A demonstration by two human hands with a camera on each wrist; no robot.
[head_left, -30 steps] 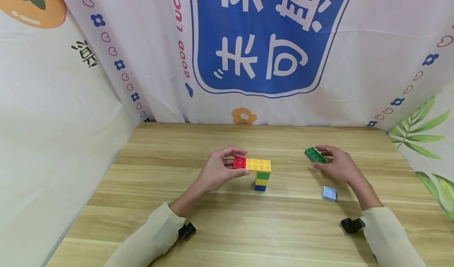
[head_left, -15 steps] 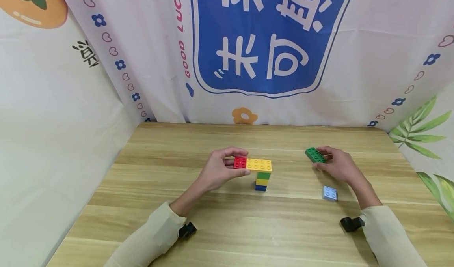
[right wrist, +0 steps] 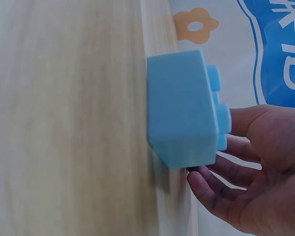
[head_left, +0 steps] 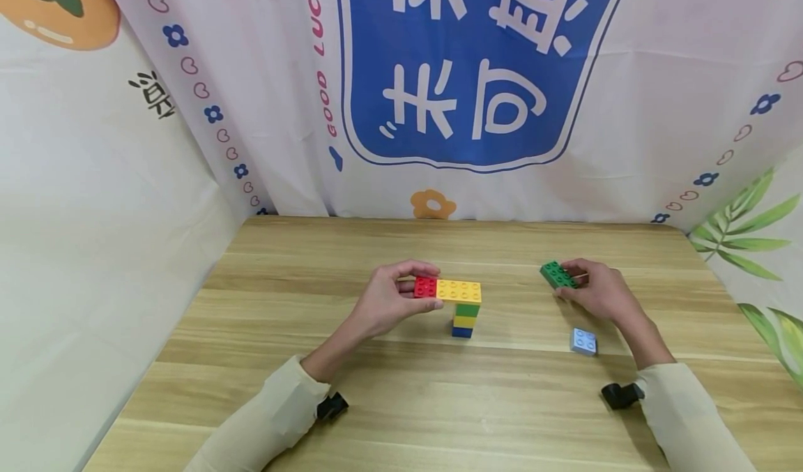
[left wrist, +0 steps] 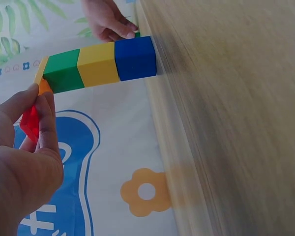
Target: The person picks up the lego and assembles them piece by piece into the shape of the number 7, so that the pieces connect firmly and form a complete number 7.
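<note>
On the wooden worktop [head_left: 401, 402] stands a small brick tower [head_left: 465, 319]: a blue brick at the bottom, a yellow one on it, a green one above that. Across its top lies a long yellow brick [head_left: 459, 291] with a red brick [head_left: 424, 287] joined at its left end, so the top row juts out to the left of the column.

The left hand [head_left: 385, 301] grips the red end of that row, its fingers [head_left: 410, 268] curled over the far side and the thumb pressed against the near side. In the left wrist view the same fingers close round the red brick [left wrist: 29, 123], with the green, yellow and blue column [left wrist: 99, 64] running away towards the worktop.

The right hand [head_left: 596, 291] is well to the right of the tower and holds a dark green brick [head_left: 556, 275], its fingers wrapped round the brick's right end; whether the brick is lifted or resting on the worktop cannot be told.

A light blue brick [head_left: 583, 341] lies loose on the worktop just nearer the person than the right hand, not touching it; the right wrist view shows it [right wrist: 184, 110] close up.

No container is in view.
</note>
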